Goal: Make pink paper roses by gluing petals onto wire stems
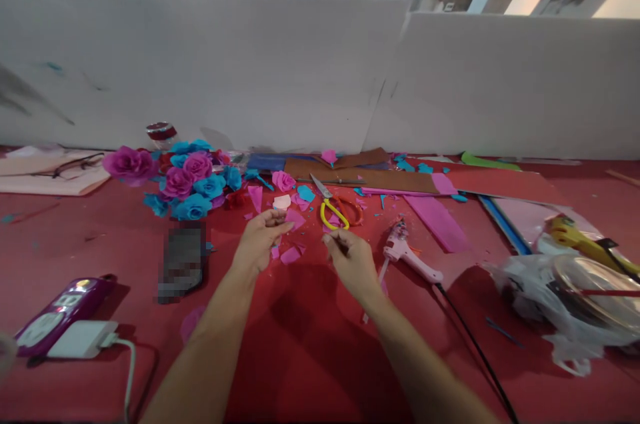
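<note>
My left hand (pixel 261 237) is raised over the red table, its thumb and fingers pinched on a small magenta paper piece (pixel 296 219). My right hand (pixel 354 261) is to its right, fingertips pressed together; whatever may be between them is too small to make out. Scissors with yellow handles (pixel 334 216) lie just beyond the right hand, blades partly apart. Paper scraps (pixel 291 254) are scattered beneath and behind both hands. A pink glue gun (pixel 411 257) rests on the table right of my right hand, a glue stick protruding from its rear.
Paper flowers (pixel 194 177) in pink and blue stand at the back left, near a dark blurred object (pixel 183 261). A purple power strip (pixel 70 307) holds a white charger (pixel 84 339). Brown paper strips (pixel 380 180) lie behind. A plastic bag (pixel 540 297) sits right. A white partition (pixel 225 71) closes off the back.
</note>
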Tool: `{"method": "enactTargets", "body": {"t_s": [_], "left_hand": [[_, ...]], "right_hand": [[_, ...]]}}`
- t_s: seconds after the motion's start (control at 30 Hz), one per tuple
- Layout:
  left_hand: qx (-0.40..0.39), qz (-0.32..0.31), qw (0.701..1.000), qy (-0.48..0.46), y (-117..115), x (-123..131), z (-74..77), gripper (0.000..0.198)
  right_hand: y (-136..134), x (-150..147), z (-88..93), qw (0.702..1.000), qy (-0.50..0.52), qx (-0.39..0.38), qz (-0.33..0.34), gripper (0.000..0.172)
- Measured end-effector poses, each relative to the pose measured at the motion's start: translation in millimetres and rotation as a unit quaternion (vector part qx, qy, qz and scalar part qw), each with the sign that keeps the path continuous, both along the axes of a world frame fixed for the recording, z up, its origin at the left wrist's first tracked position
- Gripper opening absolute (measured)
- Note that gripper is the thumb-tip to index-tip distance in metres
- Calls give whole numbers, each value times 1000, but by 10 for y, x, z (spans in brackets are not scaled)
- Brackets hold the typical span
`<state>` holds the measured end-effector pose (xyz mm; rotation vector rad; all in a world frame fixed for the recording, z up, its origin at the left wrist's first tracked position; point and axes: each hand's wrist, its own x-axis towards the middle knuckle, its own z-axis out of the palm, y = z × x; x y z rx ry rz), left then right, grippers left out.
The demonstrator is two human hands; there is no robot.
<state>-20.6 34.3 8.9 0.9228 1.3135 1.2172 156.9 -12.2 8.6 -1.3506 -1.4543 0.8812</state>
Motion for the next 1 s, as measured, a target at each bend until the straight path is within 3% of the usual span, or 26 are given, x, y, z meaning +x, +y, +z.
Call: {"method": "enactTargets", "body": {"t_s": [0.03,0.13,0.3,0.57,0.73,0.87,1.0], "left_hand": [[-14,-19,999,-35,-31,41,29,39],[-29,-74,993,-84,-104,161,70,50],[-10,-117,992,-50,-162,277,29,43],[117,-104,984,80,-177,289,-11,18],[159,-94,974,130,-204,292,-7,15],[160,-93,976,111,-226,309,24,11],[121,-79,989,27,-224,321,20,10]], "right_hand": [[2,-10,-1,999,32,-3,6,16],[19,-26,-21,992,119,-33,19,31],[69,1,-70,974,208,-85,31,27],[83,34,-100,991,135,5,13,15],[41,37,-32,995,91,49,-5,16],[23,41,10,996,71,47,-11,20],[23,39,5,997,72,22,7,18]]}}
